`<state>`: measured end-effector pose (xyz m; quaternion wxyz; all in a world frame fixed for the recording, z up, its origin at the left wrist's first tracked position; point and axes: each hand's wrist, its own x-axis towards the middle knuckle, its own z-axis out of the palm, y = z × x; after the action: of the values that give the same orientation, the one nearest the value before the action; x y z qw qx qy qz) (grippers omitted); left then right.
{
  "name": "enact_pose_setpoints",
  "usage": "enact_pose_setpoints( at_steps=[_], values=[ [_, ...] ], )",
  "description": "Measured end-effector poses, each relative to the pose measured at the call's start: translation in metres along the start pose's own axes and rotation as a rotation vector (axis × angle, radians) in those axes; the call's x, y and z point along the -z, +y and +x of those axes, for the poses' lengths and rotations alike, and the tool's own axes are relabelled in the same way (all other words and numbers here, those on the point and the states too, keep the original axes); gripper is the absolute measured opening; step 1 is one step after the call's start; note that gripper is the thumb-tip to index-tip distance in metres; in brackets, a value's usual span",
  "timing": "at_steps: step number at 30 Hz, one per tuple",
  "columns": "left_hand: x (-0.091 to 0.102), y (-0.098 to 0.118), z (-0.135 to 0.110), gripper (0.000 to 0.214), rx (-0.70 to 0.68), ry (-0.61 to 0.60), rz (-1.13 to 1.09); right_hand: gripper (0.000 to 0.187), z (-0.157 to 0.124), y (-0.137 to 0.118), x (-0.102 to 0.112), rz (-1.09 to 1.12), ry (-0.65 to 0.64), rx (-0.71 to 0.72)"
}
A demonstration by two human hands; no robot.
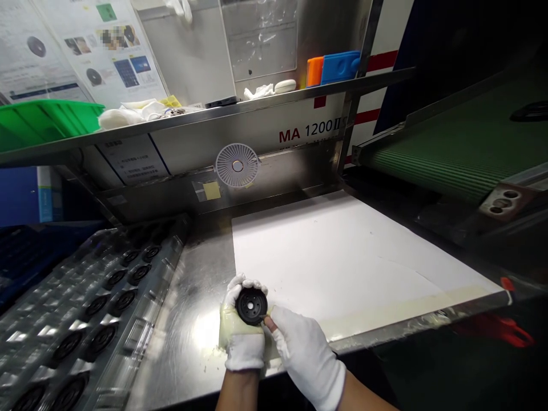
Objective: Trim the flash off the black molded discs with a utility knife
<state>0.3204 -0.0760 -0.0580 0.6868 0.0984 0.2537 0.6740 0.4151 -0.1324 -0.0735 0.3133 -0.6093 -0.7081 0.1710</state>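
The left hand (pixel 242 337), in a white glove, holds a black disc (pixel 252 306) up on edge with its face toward the camera. Its fingers (pixel 240 283) are clenched around the top and left side of the rim, and the palm backs the part from behind. The right hand (pixel 306 354), also gloved in white, sits just beside it on the lower right. One fingertip (pixel 269 323) touches the lower right edge of the disc, and the rest of that hand is curled. I cannot tell whether it pinches the rim or only rests against it.

The disc is held just above the near edge of the steel surface (pixel 192 319), at the left border of a white sheet (pixel 342 257) that covers the middle of it. To the left lies a clear plastic tray (pixel 51 297) with rows of round pockets, several of which hold similar black discs (pixel 128 299).

On the back panel, well apart from the hands, hangs a white spoked wheel (pixel 237 165). Above it a metal shelf (pixel 257 105) carries a green bin (pixel 43 120), white cloths (pixel 128 114), an orange block (pixel 314 71) and a blue block (pixel 340 67). A green ribbed belt (pixel 449 154) slopes up on the right.
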Motion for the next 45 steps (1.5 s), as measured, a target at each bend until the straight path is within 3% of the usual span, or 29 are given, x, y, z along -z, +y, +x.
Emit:
enact_pose_setpoints(
  at_steps=[6, 10, 15, 21, 26, 31, 35, 40, 45],
  values=[
    [-0.003, 0.012, -0.009, 0.021, 0.280, -0.105, 0.034, 0.021, 0.001, 0.004, 0.004, -0.010, 0.004, -0.002],
    [0.003, 0.008, -0.004, 0.013, 0.190, -0.158, -0.016, 0.021, 0.003, 0.008, 0.006, -0.011, 0.040, -0.017],
    [0.002, 0.004, 0.002, 0.004, 0.223, -0.074, -0.082, 0.024, 0.003, 0.006, 0.005, -0.008, 0.049, -0.021],
    [-0.006, 0.005, 0.000, 0.004, 0.235, 0.021, -0.137, 0.024, 0.000, 0.000, 0.003, 0.002, 0.011, -0.022],
    [-0.008, 0.004, -0.004, 0.006, 0.126, -0.032, -0.056, 0.024, 0.002, 0.003, 0.003, 0.002, 0.060, -0.024],
    [-0.006, 0.004, -0.002, 0.009, 0.111, 0.038, -0.070, 0.022, -0.001, 0.001, 0.000, 0.053, 0.022, -0.019],
    [-0.004, 0.001, -0.001, 0.012, 0.050, -0.003, -0.083, 0.023, -0.003, -0.003, -0.001, 0.041, 0.015, -0.009],
    [0.000, 0.005, -0.005, 0.032, 0.200, -0.053, 0.004, 0.022, 0.000, 0.003, 0.003, -0.010, 0.026, 0.005],
    [0.001, 0.006, -0.004, 0.017, 0.181, -0.064, 0.019, 0.019, 0.003, 0.009, 0.007, -0.041, 0.052, -0.018]
  ],
)
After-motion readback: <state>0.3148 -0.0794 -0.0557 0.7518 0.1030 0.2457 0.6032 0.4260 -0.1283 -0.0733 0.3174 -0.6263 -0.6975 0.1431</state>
